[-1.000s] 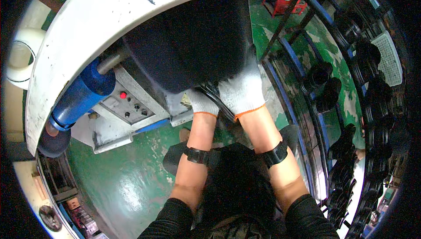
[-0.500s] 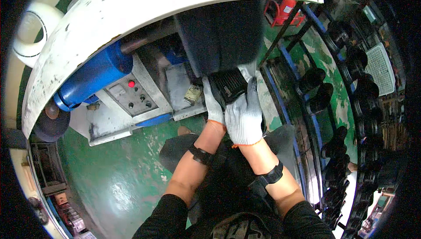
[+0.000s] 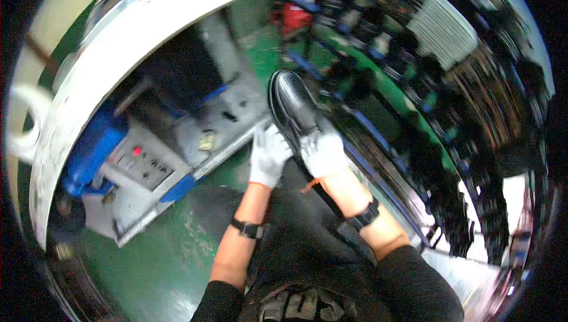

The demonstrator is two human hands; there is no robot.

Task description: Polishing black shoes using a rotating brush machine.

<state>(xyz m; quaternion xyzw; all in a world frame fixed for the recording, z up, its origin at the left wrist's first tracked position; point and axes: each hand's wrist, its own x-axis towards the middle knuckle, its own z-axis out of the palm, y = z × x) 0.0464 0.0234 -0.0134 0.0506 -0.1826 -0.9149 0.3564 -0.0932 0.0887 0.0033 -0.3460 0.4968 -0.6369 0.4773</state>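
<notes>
A black slip-on shoe (image 3: pixel 290 98), with a woven-looking upper and its toe pointing away from me, is held between my two gloved hands. My right hand (image 3: pixel 322 149), in a white knit glove, is closed around the heel end near the shoe's opening. Against the left edge of the sole sits my left hand (image 3: pixel 269 155), gloved the same way, its fingers curled onto the shoe and slightly blurred. The shoe is apart from the white-covered machine (image 3: pixel 195 2), whose dark roller (image 3: pixel 180 65) lies left of it.
A control panel (image 3: pixel 148 165) with a red button and a blue motor housing (image 3: pixel 97 150) are at left. A small yellowish block (image 3: pixel 207 140) lies on the machine's grey ledge. Racks of dark shoes (image 3: pixel 408 150) stand close on the right. Red equipment (image 3: pixel 297 10) is beyond.
The shoe has come away from the dark roller, and it now shows upper side up. My hands have moved with it, and my view has swung right toward the racks.
</notes>
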